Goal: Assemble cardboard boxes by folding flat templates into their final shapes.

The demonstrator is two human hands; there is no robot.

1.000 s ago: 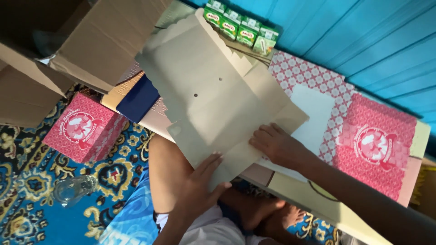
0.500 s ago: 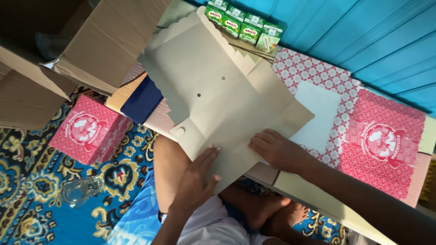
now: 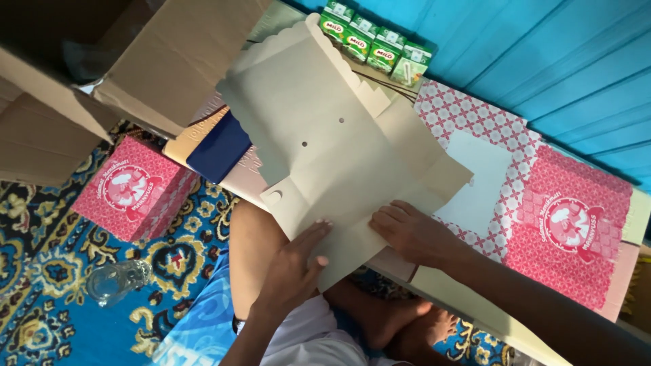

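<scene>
Both hands press flat, fingers spread, on a matte beige die-cut carton blank (image 3: pixel 325 149) with scalloped edge and 2 small holes, lying over the person's lap: left hand (image 3: pixel 291 271), right hand (image 3: pixel 413 234). Red patterned printed blank (image 3: pixel 542 203) beside; 4 green drink cartons (image 3: pixel 376 44) behind.

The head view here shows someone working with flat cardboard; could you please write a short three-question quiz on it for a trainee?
1. True or false: both hands press on the unfolded beige box blank.
2. Which lies on the patterned carpet at lower left? A) scissors B) clear glass C) tape roll
3. What stands in a row by the blue wall?

Key
1. True: left hand and right hand lie flat on its lower edge.
2. B
3. Green drink cartons.
</scene>
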